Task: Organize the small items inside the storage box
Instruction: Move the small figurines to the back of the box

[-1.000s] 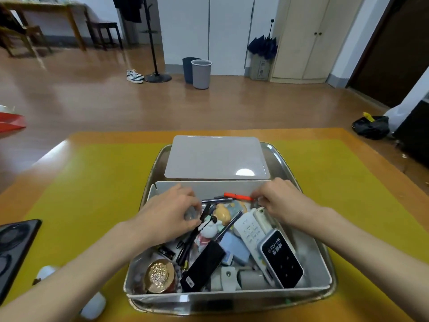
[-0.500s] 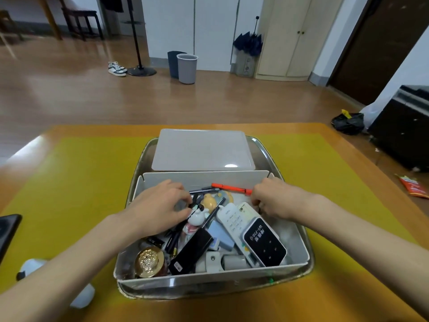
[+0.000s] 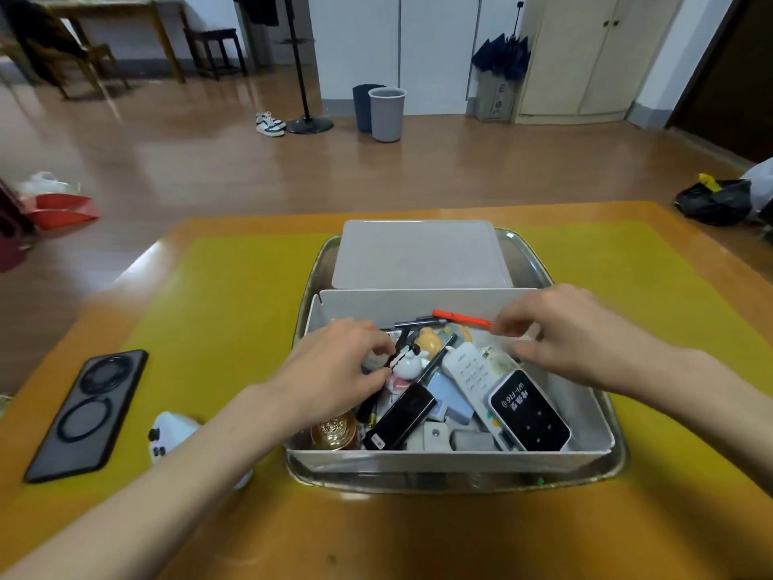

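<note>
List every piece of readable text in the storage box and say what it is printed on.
"WI-FI6", upside down to the camera, on the black Wi-Fi device; the characters beneath it are too blurred to read.
A short brand word, possibly "oppo", on the white remote: too small to be sure.
Label on the black stick: unreadable.

Left hand (image 3: pixel 334 366) is covering the storage box's (image 3: pixel 585 424) left-side contents; whether its fingers (image 3: pixel 378 349) are gripping anything is unclear. Right hand (image 3: pixel 560 332) is blurring at centre right. White object (image 3: pixel 173 433) at lower left is lying partly under the forearm.
</note>
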Available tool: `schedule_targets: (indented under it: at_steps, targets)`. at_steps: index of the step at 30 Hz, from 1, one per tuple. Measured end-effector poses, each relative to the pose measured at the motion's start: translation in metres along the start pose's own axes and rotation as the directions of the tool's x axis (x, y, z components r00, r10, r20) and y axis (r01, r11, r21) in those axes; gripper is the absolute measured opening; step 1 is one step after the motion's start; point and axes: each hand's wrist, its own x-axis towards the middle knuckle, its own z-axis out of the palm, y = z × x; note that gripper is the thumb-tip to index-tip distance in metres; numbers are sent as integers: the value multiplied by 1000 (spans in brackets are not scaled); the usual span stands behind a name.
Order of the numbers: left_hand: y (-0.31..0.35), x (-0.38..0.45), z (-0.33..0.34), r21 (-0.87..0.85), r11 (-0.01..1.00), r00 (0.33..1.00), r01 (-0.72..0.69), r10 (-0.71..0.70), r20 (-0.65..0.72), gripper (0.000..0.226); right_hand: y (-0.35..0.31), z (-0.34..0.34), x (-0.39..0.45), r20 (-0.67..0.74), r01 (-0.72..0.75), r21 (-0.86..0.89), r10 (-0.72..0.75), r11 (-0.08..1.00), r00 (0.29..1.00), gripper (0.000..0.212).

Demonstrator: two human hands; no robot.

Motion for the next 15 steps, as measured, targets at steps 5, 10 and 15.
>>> schedule_targets:
  at_steps: [5, 10, 15]
  targets:
    - [14, 24, 8, -3, 1000, 999, -9, 9, 39, 35, -25, 7, -13, -54, 4, 124, 3, 992, 999, 17]
    - [13, 42, 13, 73, 997, 993, -27, 18, 118, 36, -21, 18, -13, -19, -50, 195, 55, 980, 998, 15]
    - [-1, 21, -13, -168, 985, 994, 43, -59, -89, 30, -24, 16, 5, -33, -77, 342, 94, 936, 995, 12]
